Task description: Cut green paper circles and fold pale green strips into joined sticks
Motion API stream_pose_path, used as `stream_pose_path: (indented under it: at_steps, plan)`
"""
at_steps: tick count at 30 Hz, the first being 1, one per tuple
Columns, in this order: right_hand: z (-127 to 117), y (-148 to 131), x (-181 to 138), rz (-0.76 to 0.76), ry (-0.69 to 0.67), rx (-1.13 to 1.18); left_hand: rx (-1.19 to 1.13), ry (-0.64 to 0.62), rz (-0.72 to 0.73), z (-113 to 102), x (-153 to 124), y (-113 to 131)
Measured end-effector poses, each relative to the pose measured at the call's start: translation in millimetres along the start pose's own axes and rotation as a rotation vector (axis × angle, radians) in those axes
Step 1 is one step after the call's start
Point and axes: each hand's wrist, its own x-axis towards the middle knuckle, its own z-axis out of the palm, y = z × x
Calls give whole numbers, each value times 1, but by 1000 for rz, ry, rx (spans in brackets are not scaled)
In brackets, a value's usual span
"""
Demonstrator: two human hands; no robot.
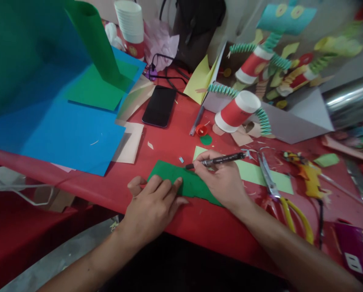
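A strip of green paper lies on the red table in front of me. My left hand rests palm down on its left part, fingers bent and apart, pressing it to the tabletop. Between the fingertips of my right hand is a black pen, its tip at the strip's upper edge. Whether the tip touches the paper I cannot tell. My right hand covers part of the strip's right end. Under and beyond that hand lies a pale green paper strip. Yellow-handled scissors lie across it with their blades pointing away.
A phone, glasses and blue sheets occupy the left side. A rolled green sheet stands near stacked paper cups. Paper-cup figures with spring arms stand at the back right. A yellow glue gun lies right.
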Motion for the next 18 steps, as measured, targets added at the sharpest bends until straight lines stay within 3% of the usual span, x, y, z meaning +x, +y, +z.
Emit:
stream_pose_path:
  at_steps: [12, 18]
  plan:
    - [-5, 1, -26, -68, 42, -113, 53, -13, 39, -1, 1, 0]
    - [-6, 0, -47, -134, 2, -195, 25, -2, 13, -2, 1, -1]
